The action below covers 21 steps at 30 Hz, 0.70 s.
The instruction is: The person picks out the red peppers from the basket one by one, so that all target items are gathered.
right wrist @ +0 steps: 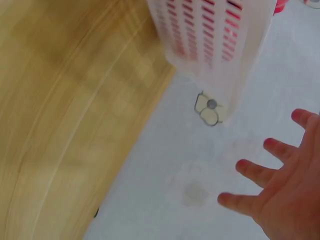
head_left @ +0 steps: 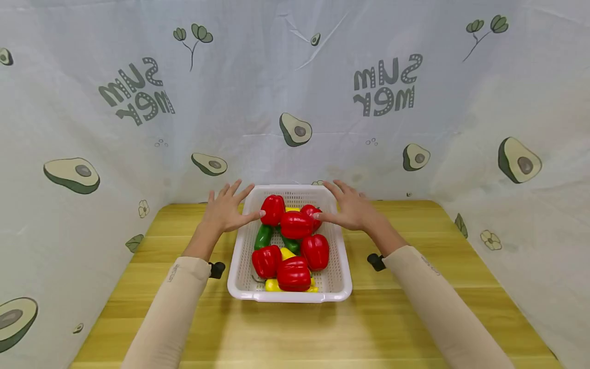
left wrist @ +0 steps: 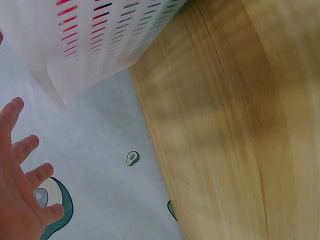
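A white perforated plastic basket (head_left: 289, 296) stands on the wooden table in the head view. Inside it lie several red bell peppers (head_left: 296, 224), green peppers (head_left: 263, 238) and yellow ones (head_left: 273, 285), partly covered by the red. My left hand (head_left: 227, 209) is spread over the basket's far left side, its thumb over the rim near a red pepper. On the opposite side my right hand (head_left: 351, 207) spreads likewise, thumb pointing inward over the far right rim. Both wrist views show the fingers splayed apart from the basket wall (left wrist: 100, 55), holding nothing.
The wooden table (head_left: 396, 318) extends to both sides and in front of the basket. A pale curtain (head_left: 258, 82) printed with avocados and lettering hangs behind the table and along both sides. Black wrist mounts (head_left: 376, 262) sit at the sleeve cuffs.
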Each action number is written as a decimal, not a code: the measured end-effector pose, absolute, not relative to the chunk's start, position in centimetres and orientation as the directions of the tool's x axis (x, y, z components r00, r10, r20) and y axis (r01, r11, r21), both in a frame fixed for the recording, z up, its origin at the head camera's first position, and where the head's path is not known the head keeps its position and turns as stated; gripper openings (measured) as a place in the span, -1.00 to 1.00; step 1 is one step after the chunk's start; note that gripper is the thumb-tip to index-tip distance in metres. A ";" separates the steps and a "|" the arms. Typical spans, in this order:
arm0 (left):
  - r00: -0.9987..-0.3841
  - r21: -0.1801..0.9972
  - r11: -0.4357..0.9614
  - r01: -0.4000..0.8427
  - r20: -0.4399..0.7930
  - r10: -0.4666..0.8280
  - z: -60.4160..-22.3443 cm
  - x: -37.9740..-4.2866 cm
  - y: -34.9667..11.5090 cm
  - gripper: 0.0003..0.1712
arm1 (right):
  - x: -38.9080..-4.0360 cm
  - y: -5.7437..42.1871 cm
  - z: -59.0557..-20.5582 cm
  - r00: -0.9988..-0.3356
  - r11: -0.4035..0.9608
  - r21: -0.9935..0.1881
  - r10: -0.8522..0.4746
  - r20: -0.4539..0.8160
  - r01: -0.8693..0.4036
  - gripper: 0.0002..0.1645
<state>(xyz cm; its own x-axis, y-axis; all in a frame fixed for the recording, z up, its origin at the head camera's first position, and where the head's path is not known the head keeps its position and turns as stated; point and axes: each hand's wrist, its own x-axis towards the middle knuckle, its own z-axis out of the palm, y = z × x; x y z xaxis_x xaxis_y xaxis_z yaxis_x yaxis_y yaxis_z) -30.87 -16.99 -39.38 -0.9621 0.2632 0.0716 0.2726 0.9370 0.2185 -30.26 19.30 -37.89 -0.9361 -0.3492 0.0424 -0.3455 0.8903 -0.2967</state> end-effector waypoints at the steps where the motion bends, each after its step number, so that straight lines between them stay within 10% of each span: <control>1: -0.961 0.228 0.933 0.277 0.082 0.265 -39.4 -30.8 -17.0 0.07 | -30.0 19.2 -37.9 -0.932 0.884 -0.304 -0.359 0.047 -0.356 0.22; 21: -0.951 0.371 0.879 0.300 0.189 0.245 -40.6 -26.9 -17.9 -0.03 | -23.9 16.6 -40.3 -0.856 0.713 -0.499 -0.500 0.131 -0.492 0.11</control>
<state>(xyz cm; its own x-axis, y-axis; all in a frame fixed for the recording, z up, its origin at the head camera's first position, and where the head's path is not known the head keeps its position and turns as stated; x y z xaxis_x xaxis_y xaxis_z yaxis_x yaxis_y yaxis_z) -26.86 -17.90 -40.63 -0.9511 0.2445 0.1889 0.2997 0.8789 0.3711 -23.91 16.63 -40.34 -0.8562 -0.4998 0.1306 -0.4925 0.7133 -0.4986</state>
